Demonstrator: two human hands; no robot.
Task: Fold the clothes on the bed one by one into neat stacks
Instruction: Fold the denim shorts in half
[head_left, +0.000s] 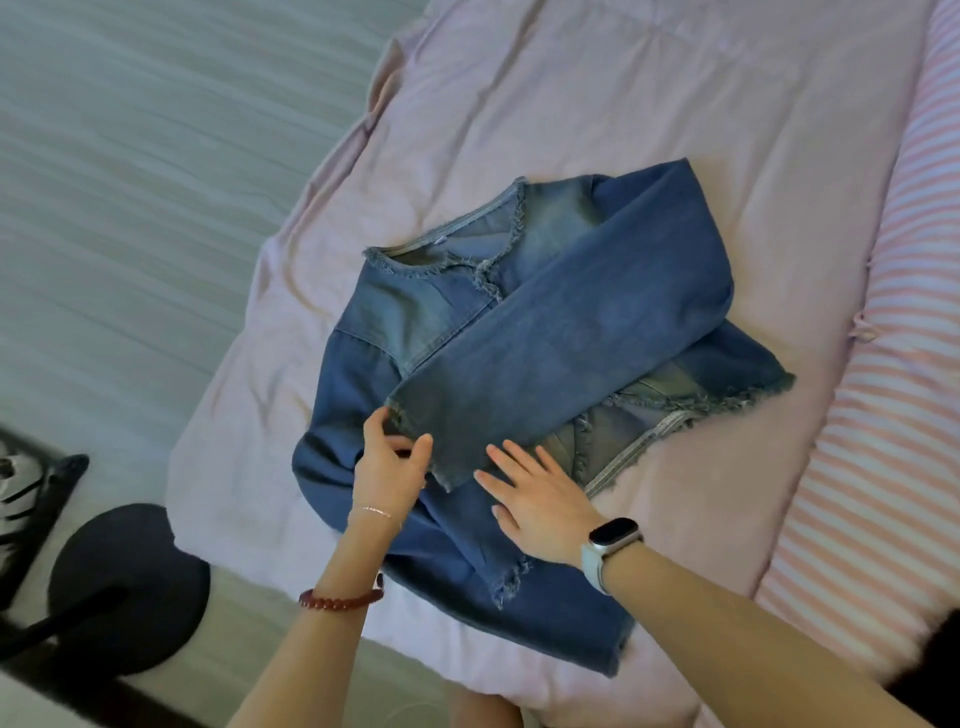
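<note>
Head view. Denim jacket (524, 364) lies flat on the pink quilt (649, 130), near the bed's close corner, one sleeve (561, 338) folded diagonally across the front.

Your left hand (387, 467) pinches the frayed cuff of that sleeve between thumb and fingers. Your right hand (535, 499) lies flat on the denim just beside it, fingers straight and spread, gripping nothing.

Edges: the quilt's near-left edge runs close to the jacket; beyond it, grey floor (130, 182). Open quilt lies above and right of the jacket, up to a pink striped cover (883, 364).

A dark round object (130, 587) at lower left is hard to identify. The second sleeve is partly under your forearms.
</note>
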